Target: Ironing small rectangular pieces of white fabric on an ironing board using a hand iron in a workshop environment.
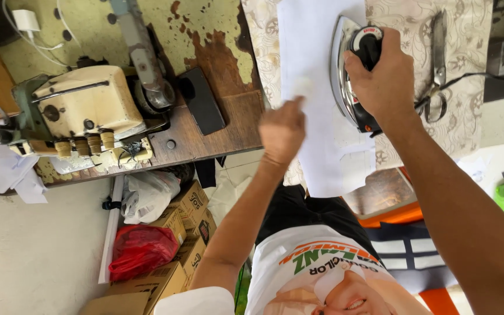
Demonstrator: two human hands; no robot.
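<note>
A strip of white cloth (310,52) lies on a table covered in pale patterned fabric (468,35). My right hand (380,76) grips the black handle of a metal clothes iron (348,64), which rests on the cloth's right edge. My left hand (282,129) is closed on the left edge of the white cloth, pinching it; this hand is slightly blurred. The cloth's lower end hangs over the table's near edge, above my white printed shirt.
Large scissors (437,64) lie right of the iron, with its black cord (468,79) running past them. A cream overlock sewing machine (83,111) and a black phone (202,99) sit on a worn wooden table at left. Cardboard boxes (179,233), a red bag (141,251) and a white bag (147,195) stand on the floor.
</note>
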